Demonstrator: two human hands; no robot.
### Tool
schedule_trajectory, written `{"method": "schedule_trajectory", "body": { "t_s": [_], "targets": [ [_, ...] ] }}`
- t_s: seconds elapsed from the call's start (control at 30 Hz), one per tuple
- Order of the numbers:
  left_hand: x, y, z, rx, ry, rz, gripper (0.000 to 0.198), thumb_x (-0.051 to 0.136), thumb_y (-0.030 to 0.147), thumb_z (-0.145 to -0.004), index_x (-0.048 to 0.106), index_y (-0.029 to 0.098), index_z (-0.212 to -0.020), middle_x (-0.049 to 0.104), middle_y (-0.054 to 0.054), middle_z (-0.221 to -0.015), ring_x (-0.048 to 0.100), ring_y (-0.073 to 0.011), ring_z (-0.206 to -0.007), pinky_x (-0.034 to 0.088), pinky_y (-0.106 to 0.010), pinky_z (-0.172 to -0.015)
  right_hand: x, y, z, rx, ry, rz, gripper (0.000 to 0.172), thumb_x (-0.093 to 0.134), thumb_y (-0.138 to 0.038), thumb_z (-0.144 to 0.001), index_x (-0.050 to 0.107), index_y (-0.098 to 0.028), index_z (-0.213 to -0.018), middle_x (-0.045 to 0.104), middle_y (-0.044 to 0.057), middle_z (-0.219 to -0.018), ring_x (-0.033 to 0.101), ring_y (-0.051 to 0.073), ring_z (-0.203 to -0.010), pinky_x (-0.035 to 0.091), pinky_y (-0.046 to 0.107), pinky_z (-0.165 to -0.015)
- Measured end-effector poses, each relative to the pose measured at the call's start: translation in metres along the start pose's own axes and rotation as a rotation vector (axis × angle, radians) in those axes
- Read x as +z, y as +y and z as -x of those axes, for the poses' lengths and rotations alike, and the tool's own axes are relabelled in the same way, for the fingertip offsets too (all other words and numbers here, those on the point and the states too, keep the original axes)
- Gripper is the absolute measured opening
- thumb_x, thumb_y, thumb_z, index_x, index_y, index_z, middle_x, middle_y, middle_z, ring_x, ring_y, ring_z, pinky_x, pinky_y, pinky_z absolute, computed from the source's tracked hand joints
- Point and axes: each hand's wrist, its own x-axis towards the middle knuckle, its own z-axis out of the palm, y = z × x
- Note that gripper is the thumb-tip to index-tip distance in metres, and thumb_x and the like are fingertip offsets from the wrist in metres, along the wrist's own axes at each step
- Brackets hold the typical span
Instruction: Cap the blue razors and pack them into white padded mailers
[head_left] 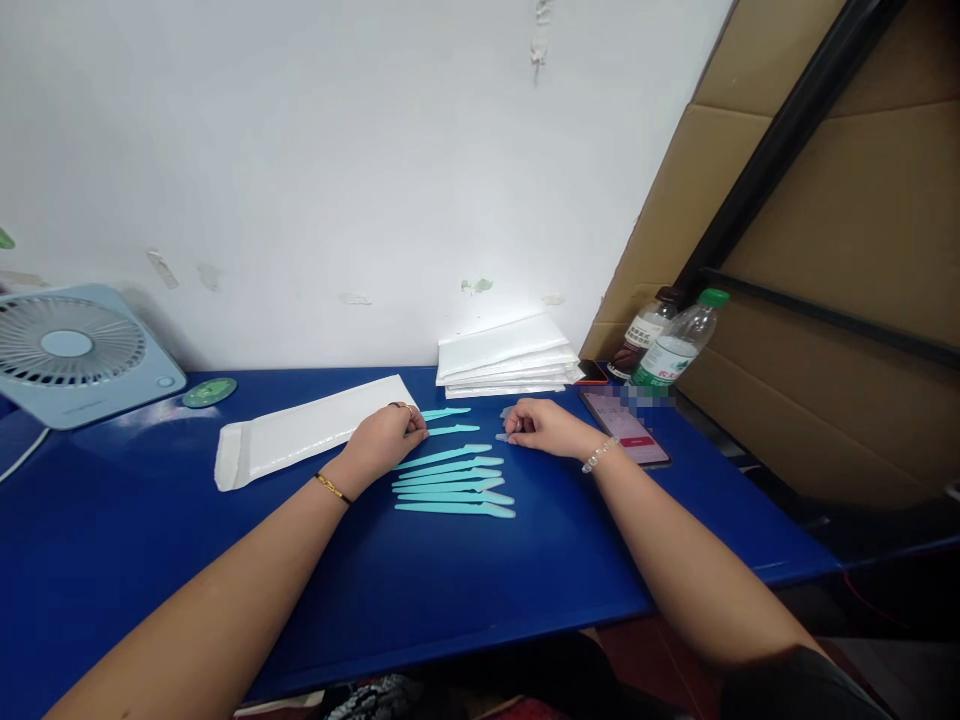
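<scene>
Several turquoise eyebrow razors (450, 508) lie in a loose row on the blue table, handles to the left and heads to the right. My left hand (386, 437) is closed at the far end of the row, its thumb and fingers pinched on the handle of one eyebrow razor (456, 430). Another razor (448, 413) sticks out just beyond those fingers. To the right, my right hand (544, 428) has its fingers curled round small translucent blade caps (502, 437). A gap separates the caps from the razor heads. My fingers partly hide both the handles and the caps.
A white padded envelope (300, 430) lies behind my left hand. More envelopes (502, 355) are stacked against the wall. Right of my right hand are a phone (622, 425) and two bottles (667, 350). A fan (82, 350) and green disc (210, 392) are at left.
</scene>
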Motion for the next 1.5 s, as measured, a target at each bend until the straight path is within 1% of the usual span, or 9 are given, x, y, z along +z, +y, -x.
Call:
{"method": "schedule_trajectory", "body": {
  "t_s": [0.23,0.43,0.73,0.8,0.9,0.97,1.17,1.33,1.5],
  "targets": [
    [-0.002,0.002,0.001,0.009,-0.033,0.035,0.017,0.053,0.036,-0.078,0.061,0.021,-0.075,0.064,-0.003,-0.079,0.058,-0.0185,-0.072,0.039,-0.028,-0.058,0.01,-0.002,-0.006,0.069,0.071,0.011,0.006,0.063,-0.022,-0.076,0.066,-0.017,-0.078,0.066,0.001,-0.075,0.058,0.012,-0.066,0.042,0.022,-0.06],
    [0.001,0.004,0.0,0.037,-0.057,0.099,0.019,0.053,0.038,-0.079,0.061,0.021,-0.075,0.064,-0.002,-0.076,0.058,-0.0176,-0.07,0.04,-0.028,-0.058,0.017,-0.014,-0.011,0.051,0.129,0.048,0.009,0.066,-0.025,-0.076,0.069,-0.017,-0.077,0.065,0.002,-0.073,0.057,0.011,-0.063,0.041,0.022,-0.059],
    [0.006,0.016,0.001,0.138,-0.146,0.132,0.021,0.052,0.04,-0.08,0.063,0.021,-0.077,0.065,-0.002,-0.075,0.058,-0.0169,-0.068,0.044,-0.027,-0.06,0.016,-0.018,-0.008,-0.042,0.044,-0.033,0.007,0.068,-0.024,-0.074,0.07,-0.018,-0.076,0.066,0.001,-0.073,0.059,0.012,-0.062,0.042,0.021,-0.058],
    [0.002,0.012,0.001,0.134,-0.078,0.09,0.025,0.051,0.042,-0.082,0.064,0.021,-0.083,0.065,-0.004,-0.082,0.06,-0.0186,-0.075,0.046,-0.029,-0.064,0.007,-0.011,-0.005,-0.047,0.112,-0.023,0.008,0.065,-0.024,-0.077,0.07,-0.018,-0.079,0.066,0.002,-0.077,0.058,0.013,-0.065,0.043,0.023,-0.06],
    [-0.003,0.0,-0.003,0.096,0.13,-0.054,0.029,0.047,0.038,-0.085,0.064,0.018,-0.099,0.064,-0.009,-0.102,0.058,-0.024,-0.095,0.046,-0.035,-0.08,-0.007,0.004,-0.003,-0.017,0.286,0.093,0.013,0.058,-0.015,-0.079,0.07,-0.017,-0.084,0.064,0.004,-0.081,0.056,0.014,-0.068,0.043,0.026,-0.066],
    [-0.004,-0.008,-0.005,0.067,0.177,-0.142,0.029,0.045,0.034,-0.086,0.064,0.018,-0.102,0.063,-0.01,-0.106,0.056,-0.0261,-0.101,0.045,-0.037,-0.084,-0.012,0.013,-0.002,-0.007,0.291,0.154,0.016,0.058,-0.012,-0.077,0.069,-0.017,-0.088,0.063,0.005,-0.085,0.054,0.014,-0.069,0.042,0.027,-0.067],
    [-0.003,-0.011,-0.007,0.025,0.134,-0.192,0.021,0.045,0.028,-0.085,0.063,0.019,-0.083,0.063,-0.007,-0.089,0.058,-0.0236,-0.087,0.045,-0.032,-0.071,-0.005,0.016,-0.005,-0.032,0.174,0.211,0.008,0.062,-0.021,-0.079,0.067,-0.018,-0.083,0.061,0.004,-0.089,0.053,0.013,-0.069,0.04,0.025,-0.066],
    [0.001,-0.013,-0.008,0.028,0.142,-0.14,0.025,0.046,0.031,-0.085,0.062,0.02,-0.102,0.062,-0.007,-0.097,0.058,-0.0229,-0.087,0.045,-0.033,-0.073,0.001,0.01,-0.008,-0.083,0.161,0.272,0.01,0.055,-0.016,-0.081,0.064,-0.017,-0.076,0.059,0.004,-0.081,0.053,0.013,-0.068,0.039,0.024,-0.065],
    [0.003,-0.017,-0.011,0.027,0.105,-0.09,0.022,0.045,0.03,-0.084,0.064,0.02,-0.089,0.06,-0.008,-0.092,0.057,-0.0219,-0.086,0.046,-0.032,-0.075,0.004,0.007,-0.007,-0.093,0.153,0.235,0.009,0.054,-0.011,-0.078,0.06,-0.016,-0.076,0.057,0.003,-0.081,0.052,0.012,-0.068,0.04,0.024,-0.065]
  ]
}}
